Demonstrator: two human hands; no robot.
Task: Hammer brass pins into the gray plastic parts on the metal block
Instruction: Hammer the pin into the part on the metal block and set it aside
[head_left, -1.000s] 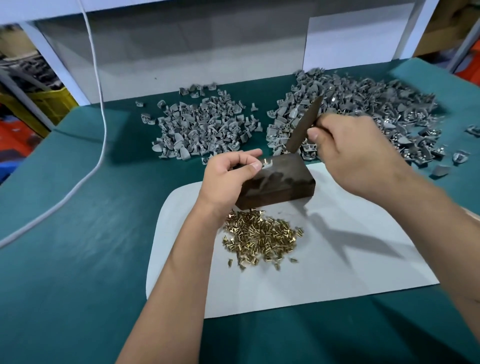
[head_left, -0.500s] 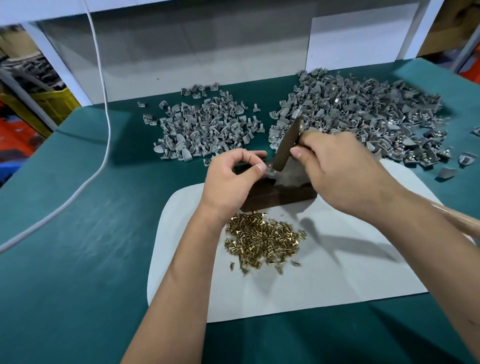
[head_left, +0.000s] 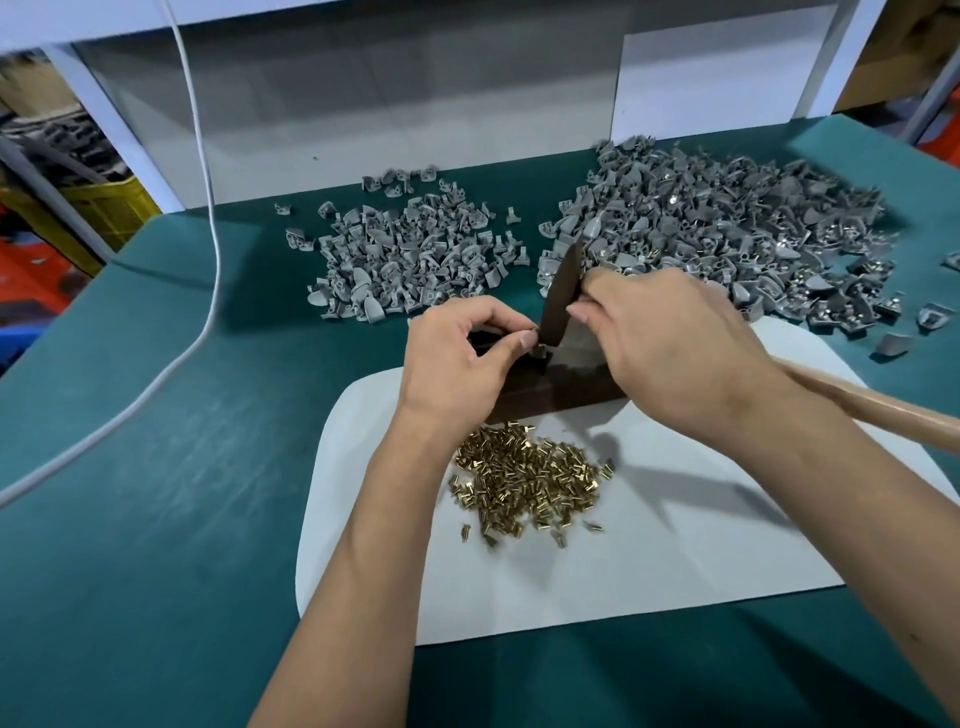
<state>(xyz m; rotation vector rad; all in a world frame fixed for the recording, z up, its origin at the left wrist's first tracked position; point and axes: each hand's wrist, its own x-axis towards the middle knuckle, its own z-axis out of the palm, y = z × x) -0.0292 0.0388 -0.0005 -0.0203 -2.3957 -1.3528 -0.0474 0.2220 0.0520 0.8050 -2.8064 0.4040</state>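
A dark metal block (head_left: 556, 392) stands on a white mat (head_left: 649, 551). My left hand (head_left: 462, 358) pinches a small gray plastic part (head_left: 540, 354) on the block's top. My right hand (head_left: 670, 348) grips a hammer near its head; the dark head (head_left: 561, 296) is down on the part, and the wooden handle (head_left: 872, 410) runs back to the right. Just in front of the block, a heap of brass pins (head_left: 524, 483) lies on the mat. Any pin in the part is hidden by the hammer head and fingers.
Two heaps of gray plastic parts lie behind the block on the green table: a smaller one (head_left: 410, 254) at the left, a larger one (head_left: 727, 234) at the right with stray pieces (head_left: 891, 345) beside it. A white cable (head_left: 208, 260) crosses the table's left side.
The hammer head has swung down from a raised position onto the part on the block. My left hand has kept its pinch on the part.
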